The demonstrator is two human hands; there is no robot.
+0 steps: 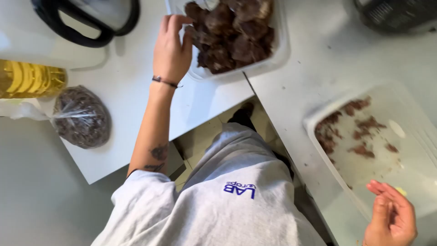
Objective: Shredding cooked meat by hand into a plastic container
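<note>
The left hand (172, 48) pinched a brown chunk at the near-left edge of the full meat tub (273, 57); the right hand (390, 218) hung open, empty, beside the near-empty right tub (318, 119).

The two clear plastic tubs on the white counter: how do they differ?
The far tub is piled with dark brown chunks; the near tub holds only scattered crumbs. The left hand reaches into the far tub; the right hand hovers by the near tub. Both are clear rectangular plastic.
</note>
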